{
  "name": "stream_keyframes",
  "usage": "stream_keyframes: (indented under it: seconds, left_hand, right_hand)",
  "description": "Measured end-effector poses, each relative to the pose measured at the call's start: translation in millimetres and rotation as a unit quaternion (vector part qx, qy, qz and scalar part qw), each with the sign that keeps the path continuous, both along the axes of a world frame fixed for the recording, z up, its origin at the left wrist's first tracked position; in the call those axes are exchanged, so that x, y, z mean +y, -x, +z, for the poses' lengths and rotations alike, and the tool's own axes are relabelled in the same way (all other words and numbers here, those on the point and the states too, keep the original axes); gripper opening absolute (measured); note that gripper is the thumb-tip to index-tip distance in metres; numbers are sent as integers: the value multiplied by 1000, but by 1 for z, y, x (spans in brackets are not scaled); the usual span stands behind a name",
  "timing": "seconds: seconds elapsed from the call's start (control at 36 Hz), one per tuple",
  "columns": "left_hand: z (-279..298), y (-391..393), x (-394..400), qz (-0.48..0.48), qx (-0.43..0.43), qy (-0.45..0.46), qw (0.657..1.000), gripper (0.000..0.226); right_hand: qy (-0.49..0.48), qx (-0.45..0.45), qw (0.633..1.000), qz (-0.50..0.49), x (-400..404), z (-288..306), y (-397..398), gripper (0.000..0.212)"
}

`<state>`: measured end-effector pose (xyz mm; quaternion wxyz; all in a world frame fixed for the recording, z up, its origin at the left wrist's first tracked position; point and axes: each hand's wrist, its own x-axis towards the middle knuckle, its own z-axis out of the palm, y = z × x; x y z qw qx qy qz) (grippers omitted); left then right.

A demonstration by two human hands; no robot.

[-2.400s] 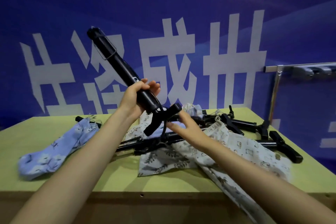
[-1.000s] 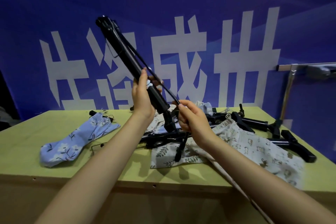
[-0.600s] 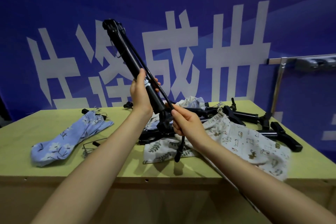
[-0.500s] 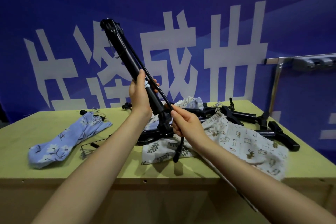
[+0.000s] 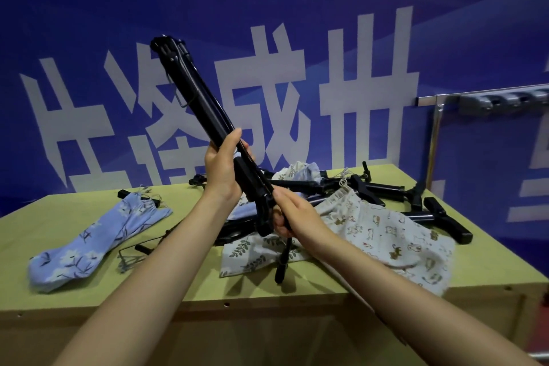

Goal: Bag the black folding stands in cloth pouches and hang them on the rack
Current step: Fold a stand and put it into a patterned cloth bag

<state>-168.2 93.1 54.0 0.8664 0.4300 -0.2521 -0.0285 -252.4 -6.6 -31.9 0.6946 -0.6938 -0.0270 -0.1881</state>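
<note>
A black folding stand (image 5: 196,98) is held up over the table, tilted with its top toward the upper left. My left hand (image 5: 221,171) grips its shaft near the middle. My right hand (image 5: 292,214) grips its lower end, where a thin black leg (image 5: 282,258) hangs down. Under my hands lie a leaf-print cloth pouch (image 5: 252,252) and an animal-print cloth pouch (image 5: 395,235). Further black stands (image 5: 383,190) are piled at the back right of the table. A blue floral pouch (image 5: 89,241) with a stand inside lies at the left.
The yellow-green table (image 5: 297,291) stands before a blue wall with white characters. A metal rack bar (image 5: 427,99) on a post sits at the right, with grey hooks (image 5: 505,101) on it. A thin wire piece (image 5: 130,255) lies near the blue pouch.
The loose thin leg that stood away from the shaft now lies close against it. My right hand has moved down along the stand's lower end. The stand stays tilted the same way.
</note>
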Motion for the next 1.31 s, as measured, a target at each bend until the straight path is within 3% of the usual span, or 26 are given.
stream_keyframes:
  seconds: [0.17, 0.25, 0.36, 0.44, 0.5, 0.56, 0.64, 0.78, 0.86, 0.97, 1.14, 1.31]
  left_hand:
    - [2, 3, -4, -24, -48, -9, 998, 21]
    - [8, 7, -7, -38, -61, 2, 997, 21]
    - [17, 15, -11, -67, -36, 25, 997, 23]
    - [20, 21, -14, -71, -17, 30, 997, 22]
    - [18, 24, -15, -62, -27, 13, 998, 21]
    - [14, 23, -13, -44, -55, -34, 997, 20]
    - [9, 16, -9, -22, -100, -124, 987, 20]
    - [4, 14, -5, -3, -101, -232, 967, 23]
    - [-1, 12, -1, -22, -64, -217, 974, 29]
    - [-5, 8, 1, -24, -61, -177, 982, 44]
    - [-7, 8, 1, -36, -128, -172, 976, 48]
    - [-8, 10, -5, -43, -141, -172, 974, 46]
  right_hand:
    - [-56, 27, 997, 56, -10, 0, 4, 34]
    - [-130, 27, 985, 109, -16, 2, 6, 55]
    - [-140, 42, 977, 153, -18, 10, 17, 43]
    - [-148, 35, 978, 142, -19, 11, 19, 46]
    - [-166, 20, 978, 128, -21, 8, 18, 36]
    - [-176, -7, 980, 98, -23, 3, 19, 33]
    - [-160, -29, 987, 13, -29, -1, 21, 53]
    - [-156, -57, 985, -37, -46, 2, 23, 52]
    - [-152, -41, 987, -36, -52, 12, 24, 50]
    - [-101, 6, 995, 2, -52, 19, 30, 27]
    - [-75, 14, 997, 32, -50, 14, 35, 41]
    - [-93, -36, 995, 13, -49, 7, 33, 56]
